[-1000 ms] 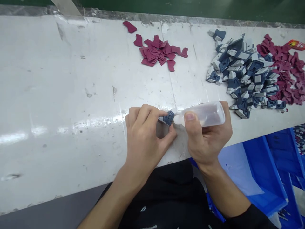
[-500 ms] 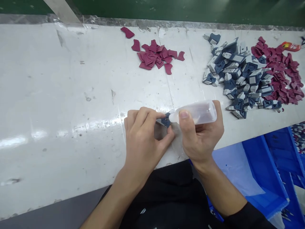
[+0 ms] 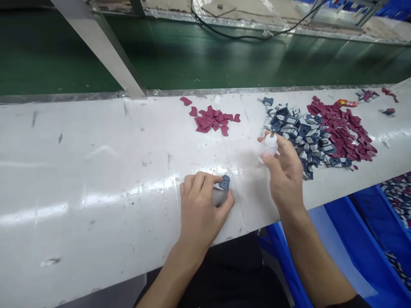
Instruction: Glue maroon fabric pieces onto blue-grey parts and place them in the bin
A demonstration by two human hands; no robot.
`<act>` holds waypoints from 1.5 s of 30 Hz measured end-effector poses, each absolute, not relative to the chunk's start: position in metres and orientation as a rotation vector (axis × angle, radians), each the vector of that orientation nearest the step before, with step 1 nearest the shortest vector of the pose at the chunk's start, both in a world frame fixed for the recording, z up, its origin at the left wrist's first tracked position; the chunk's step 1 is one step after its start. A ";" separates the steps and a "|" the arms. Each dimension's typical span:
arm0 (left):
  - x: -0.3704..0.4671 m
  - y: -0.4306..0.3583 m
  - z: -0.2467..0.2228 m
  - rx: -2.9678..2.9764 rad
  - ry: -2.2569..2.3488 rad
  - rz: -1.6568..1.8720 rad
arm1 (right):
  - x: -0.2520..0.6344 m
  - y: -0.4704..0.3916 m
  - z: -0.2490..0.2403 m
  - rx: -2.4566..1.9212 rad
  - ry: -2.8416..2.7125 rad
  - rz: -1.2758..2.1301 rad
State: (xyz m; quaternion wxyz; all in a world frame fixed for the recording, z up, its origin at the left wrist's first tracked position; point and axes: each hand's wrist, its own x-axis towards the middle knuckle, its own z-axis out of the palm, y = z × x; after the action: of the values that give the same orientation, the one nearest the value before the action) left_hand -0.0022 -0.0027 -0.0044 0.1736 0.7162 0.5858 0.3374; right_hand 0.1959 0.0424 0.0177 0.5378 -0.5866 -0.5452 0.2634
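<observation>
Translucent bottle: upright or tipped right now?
Roughly upright: the translucent bottle shows its nozzle end toward the camera, its body foreshortened in the right hand.

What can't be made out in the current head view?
Blue-grey piece: head view, partly covered by left hand.
Bottle: head view, body partly hidden by right hand.
Red-yellow packet: head view, print too small.
Blue bin: head view, cut off by bottom edge.

A scuffed white table — two maroon heaps, blue-and-white parts piled between.
</observation>
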 end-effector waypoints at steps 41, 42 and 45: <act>-0.015 -0.015 -0.014 1.974 1.917 1.071 | 0.114 0.065 0.038 -1.755 -1.587 0.708; -0.015 -0.016 -0.014 1.982 1.900 1.071 | 0.119 0.052 0.039 -1.681 -1.534 0.772; -0.016 -0.019 -0.012 2.017 1.819 1.066 | 0.137 0.018 0.040 -1.544 -1.261 1.086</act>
State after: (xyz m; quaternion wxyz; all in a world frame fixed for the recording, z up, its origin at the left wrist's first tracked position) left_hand -0.0162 -0.0186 -0.0120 0.1114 0.6870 0.6196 0.3630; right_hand 0.1371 0.0184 0.0402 0.4220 -0.6164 -0.5037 0.4338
